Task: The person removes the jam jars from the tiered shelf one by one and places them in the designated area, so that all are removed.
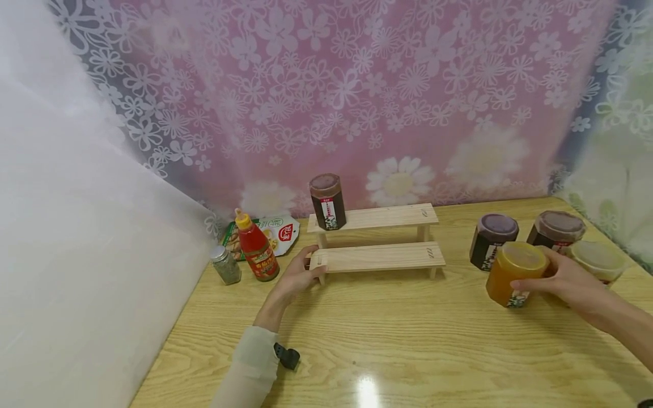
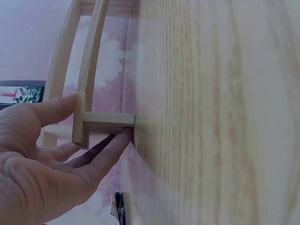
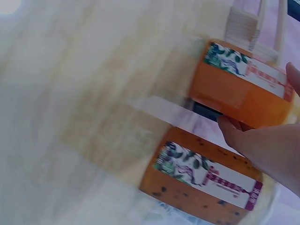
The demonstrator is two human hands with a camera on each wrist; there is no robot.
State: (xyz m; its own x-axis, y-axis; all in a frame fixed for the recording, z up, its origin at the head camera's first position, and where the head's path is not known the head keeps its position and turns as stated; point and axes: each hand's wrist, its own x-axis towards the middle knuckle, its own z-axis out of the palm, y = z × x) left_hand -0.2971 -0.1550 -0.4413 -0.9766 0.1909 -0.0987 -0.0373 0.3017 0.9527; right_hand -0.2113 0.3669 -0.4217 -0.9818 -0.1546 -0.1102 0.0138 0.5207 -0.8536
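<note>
My right hand (image 1: pixel 571 283) grips a jar of orange preserve (image 1: pixel 502 280) round its side, thumb at the front. In the right wrist view, the labelled jar stands close beside a jar with dark specks (image 3: pixel 201 183). At the left end of a two-step wooden rack (image 1: pixel 377 258), my left hand (image 1: pixel 296 276) holds the lower step. The left wrist view has its thumb over the plank and its fingers against the short leg (image 2: pixel 108 119). A dark jar (image 1: pixel 327 207) stands upright on the left end of the rack's upper step.
Two dark jars, one with a purple lid (image 1: pixel 494 238) and one with a brown lid (image 1: pixel 556 229), stand at the right. Left of the rack are a red sauce bottle (image 1: pixel 259 252), a small spice jar (image 1: pixel 225 266) and a food packet (image 1: pixel 283 232). A floral curtain (image 1: pixel 326 102) hangs behind.
</note>
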